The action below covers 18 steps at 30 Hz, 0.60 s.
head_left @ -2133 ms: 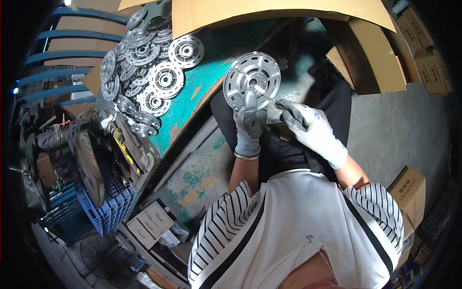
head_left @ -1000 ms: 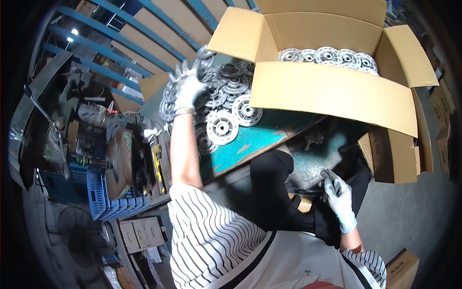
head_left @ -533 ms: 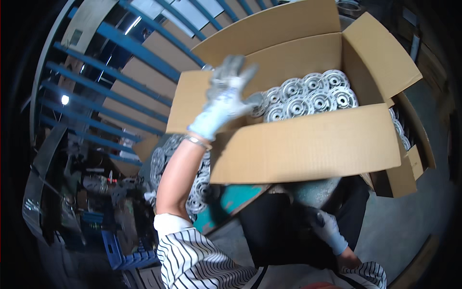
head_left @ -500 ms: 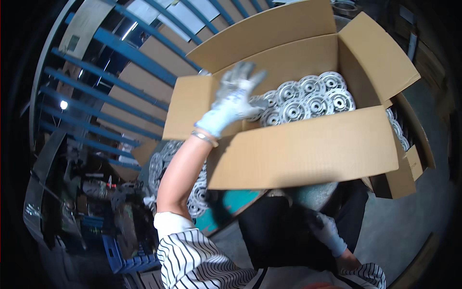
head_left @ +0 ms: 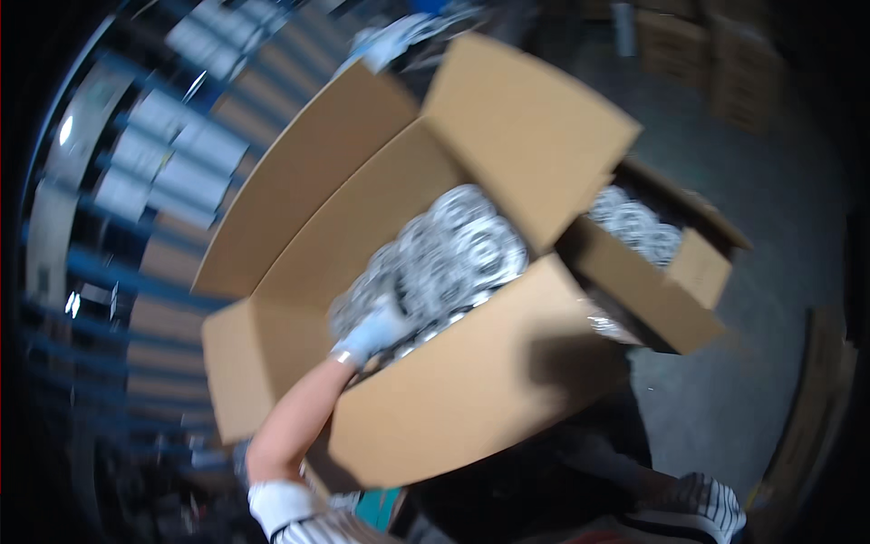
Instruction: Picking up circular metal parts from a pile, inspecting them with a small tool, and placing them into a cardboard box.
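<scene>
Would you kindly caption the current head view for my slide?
Gloved left hand inside an open cardboard box, at the silvery metal discs.

The worker's gloved left hand reaches down among silvery metal discs in the big open cardboard box, its grip blurred. A smaller carton alongside holds more; the right hand sits low in shadow.

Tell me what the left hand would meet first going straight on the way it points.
Most likely the metal discs in the box, just past the left hand; blur and unclear depth hide whether it already touches them.
</scene>
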Tool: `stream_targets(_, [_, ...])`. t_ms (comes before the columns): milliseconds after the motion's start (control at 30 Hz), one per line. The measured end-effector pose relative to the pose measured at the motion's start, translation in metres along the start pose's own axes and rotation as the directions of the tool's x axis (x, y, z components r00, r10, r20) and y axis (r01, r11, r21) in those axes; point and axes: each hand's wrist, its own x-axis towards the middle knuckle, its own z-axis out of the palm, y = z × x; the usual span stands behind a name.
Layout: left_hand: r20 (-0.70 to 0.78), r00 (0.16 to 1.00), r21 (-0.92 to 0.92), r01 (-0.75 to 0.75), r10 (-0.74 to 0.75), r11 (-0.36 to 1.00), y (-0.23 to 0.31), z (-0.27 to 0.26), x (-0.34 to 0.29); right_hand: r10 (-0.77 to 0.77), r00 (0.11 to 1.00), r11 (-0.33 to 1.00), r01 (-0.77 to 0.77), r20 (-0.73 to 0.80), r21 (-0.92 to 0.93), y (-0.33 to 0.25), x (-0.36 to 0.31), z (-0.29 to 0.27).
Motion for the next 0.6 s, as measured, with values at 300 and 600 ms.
stream_targets(300, [-0.038, 0.994, -0.203, 0.093, -0.103, 0.975, -0.017, -0.022, -0.011, -0.170, 0.933, 0.963, 0.225, -0.319, 0.147, -0.006, -0.020, -0.002])
stream_targets(600, [-0.627, 0.760, -0.699, -0.452, -0.171, 0.554, -0.015, -0.090, -0.049, -0.238, 0.903, 0.939, 0.308, -0.358, 0.153, -0.013, -0.044, 0.004])
